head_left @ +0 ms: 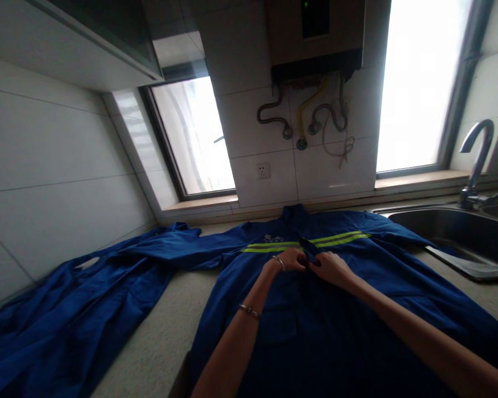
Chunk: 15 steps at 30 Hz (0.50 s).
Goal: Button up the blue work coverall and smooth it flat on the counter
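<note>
A blue work jacket (265,309) with yellow-green striped bands lies spread face up on the countertop, its collar toward the wall. Both my hands meet at its front opening, just below the bands. My left hand (291,260) has its fingers closed on the jacket's left-side front edge; a bracelet circles the wrist and another the forearm. Opposite it, almost touching, my right hand (330,266) pinches the other front edge. Whatever fastener lies between the fingertips is hidden. One sleeve stretches left toward a second blue garment (120,276), heaped and wrinkled; the other sleeve reaches toward the sink.
On the right, a steel sink (452,221) with a curved faucet (477,160) is set into the speckled countertop (161,320). A water heater (315,38) with pipes hangs on the tiled wall, above a socket (263,170). Windows flank it.
</note>
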Available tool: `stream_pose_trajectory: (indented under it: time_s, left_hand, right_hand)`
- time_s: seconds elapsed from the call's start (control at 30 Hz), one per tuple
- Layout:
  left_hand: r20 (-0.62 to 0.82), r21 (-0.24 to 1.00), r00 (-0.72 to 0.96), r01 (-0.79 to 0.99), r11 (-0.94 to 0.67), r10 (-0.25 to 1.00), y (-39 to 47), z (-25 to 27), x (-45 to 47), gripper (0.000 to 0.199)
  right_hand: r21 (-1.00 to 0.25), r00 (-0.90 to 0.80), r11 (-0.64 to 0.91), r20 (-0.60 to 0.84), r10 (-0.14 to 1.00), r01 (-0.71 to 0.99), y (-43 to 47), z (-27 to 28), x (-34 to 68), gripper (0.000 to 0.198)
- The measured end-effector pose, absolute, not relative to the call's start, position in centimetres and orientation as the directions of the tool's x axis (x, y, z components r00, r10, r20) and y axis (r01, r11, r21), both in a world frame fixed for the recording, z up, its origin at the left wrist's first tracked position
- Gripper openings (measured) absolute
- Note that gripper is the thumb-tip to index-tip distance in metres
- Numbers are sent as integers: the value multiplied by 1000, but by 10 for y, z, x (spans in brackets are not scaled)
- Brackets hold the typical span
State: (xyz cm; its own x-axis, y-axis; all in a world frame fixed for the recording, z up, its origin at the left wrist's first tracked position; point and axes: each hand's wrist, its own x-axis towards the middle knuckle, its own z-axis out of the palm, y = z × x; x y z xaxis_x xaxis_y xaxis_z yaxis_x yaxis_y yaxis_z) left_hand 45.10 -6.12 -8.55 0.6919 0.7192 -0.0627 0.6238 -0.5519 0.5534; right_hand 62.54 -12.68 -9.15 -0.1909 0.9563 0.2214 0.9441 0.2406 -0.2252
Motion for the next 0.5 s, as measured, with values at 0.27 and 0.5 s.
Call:
stream_pose_trajectory:
  time_s: [0.27,0.5]
  left_hand:
    - [30,429,719,618,-658,695,-71,-79,456,17]
    - [70,146,728,668,-729,682,-79,-73,460,17]
  right_hand:
    - [-396,-308,425,326,894,814,-117,-95,639,27]
    - [-497,-290,524,474,832,692,-113,-82,647,21]
